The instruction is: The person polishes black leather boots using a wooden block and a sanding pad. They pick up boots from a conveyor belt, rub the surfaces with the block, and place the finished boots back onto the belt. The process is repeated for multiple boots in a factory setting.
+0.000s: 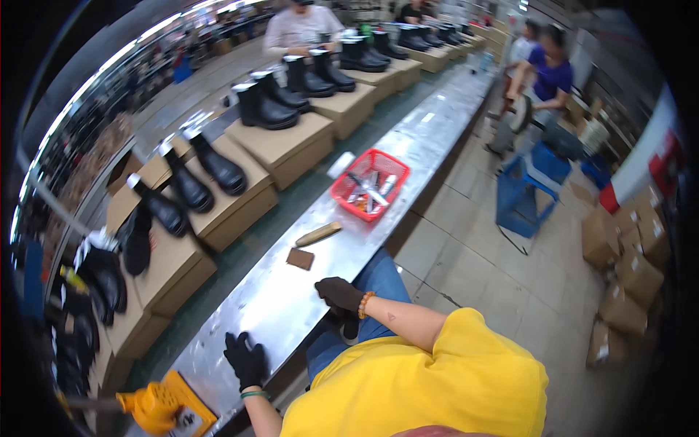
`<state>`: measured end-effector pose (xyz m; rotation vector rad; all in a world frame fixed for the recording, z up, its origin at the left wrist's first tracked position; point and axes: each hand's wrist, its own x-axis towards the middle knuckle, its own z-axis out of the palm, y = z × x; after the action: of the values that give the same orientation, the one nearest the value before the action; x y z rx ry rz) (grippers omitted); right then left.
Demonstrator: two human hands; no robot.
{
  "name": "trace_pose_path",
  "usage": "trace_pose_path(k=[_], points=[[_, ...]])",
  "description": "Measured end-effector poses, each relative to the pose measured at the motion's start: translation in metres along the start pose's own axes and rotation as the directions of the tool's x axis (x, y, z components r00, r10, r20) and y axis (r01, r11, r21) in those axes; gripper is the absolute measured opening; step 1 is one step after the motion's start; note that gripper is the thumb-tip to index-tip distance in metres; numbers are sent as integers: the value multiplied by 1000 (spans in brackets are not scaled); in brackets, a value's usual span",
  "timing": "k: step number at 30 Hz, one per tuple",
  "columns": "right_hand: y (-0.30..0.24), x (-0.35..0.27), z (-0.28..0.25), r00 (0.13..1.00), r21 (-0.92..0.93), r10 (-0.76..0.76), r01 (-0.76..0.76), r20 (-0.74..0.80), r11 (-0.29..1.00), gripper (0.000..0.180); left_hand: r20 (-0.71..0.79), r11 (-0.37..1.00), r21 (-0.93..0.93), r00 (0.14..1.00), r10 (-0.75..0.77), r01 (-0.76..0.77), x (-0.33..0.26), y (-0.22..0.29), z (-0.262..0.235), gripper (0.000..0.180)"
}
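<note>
My left hand (246, 360), in a black glove, rests at the near edge of the shiny metal bench (269, 302) with its fingers apart and nothing in them. A yellow machine-like tool (156, 406) stands to its left. My right hand (341, 293), in a dark glove, is at the bench edge above my lap. Its fingers look curled; what they hold, if anything, is hidden. Nearest to it on the bench lie a small brown block (300, 258) and a tan, handle-shaped piece (318, 234). Beyond them sits a red plastic basket (341, 191) with several tools inside.
Black boots (218, 164) stand in a row on cardboard boxes (284, 153) along a green conveyor beyond the bench. A person (302, 29) works across it. At right are a blue stool (518, 200), a seated person in purple (551, 76) and stacked cartons (622, 306).
</note>
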<state>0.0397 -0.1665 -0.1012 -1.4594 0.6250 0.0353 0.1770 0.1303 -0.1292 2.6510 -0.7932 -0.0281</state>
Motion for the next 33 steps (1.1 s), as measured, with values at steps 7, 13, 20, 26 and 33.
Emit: trace_pose_path(k=[7, 13, 20, 26, 33], points=[[5, 11, -4, 997, -34, 34, -32, 72, 999, 37, -257, 983, 181, 966, 16, 31, -35, 3, 20, 50], [16, 15, 0, 982, -169, -134, 157, 136, 973, 22, -339, 986, 148, 941, -24, 79, -41, 4, 13, 47], [13, 16, 0, 989, -98, -78, 91, 126, 991, 18, -288, 991, 83, 955, -73, 101, -41, 8, 8, 49], [9, 15, 5, 989, -81, -108, 116, 103, 990, 21, -289, 989, 100, 954, -80, 113, -42, 7, 8, 47], [9, 16, 7, 989, -57, -92, 99, 116, 993, 31, -295, 986, 107, 951, -89, 125, -42, 10, 7, 46]])
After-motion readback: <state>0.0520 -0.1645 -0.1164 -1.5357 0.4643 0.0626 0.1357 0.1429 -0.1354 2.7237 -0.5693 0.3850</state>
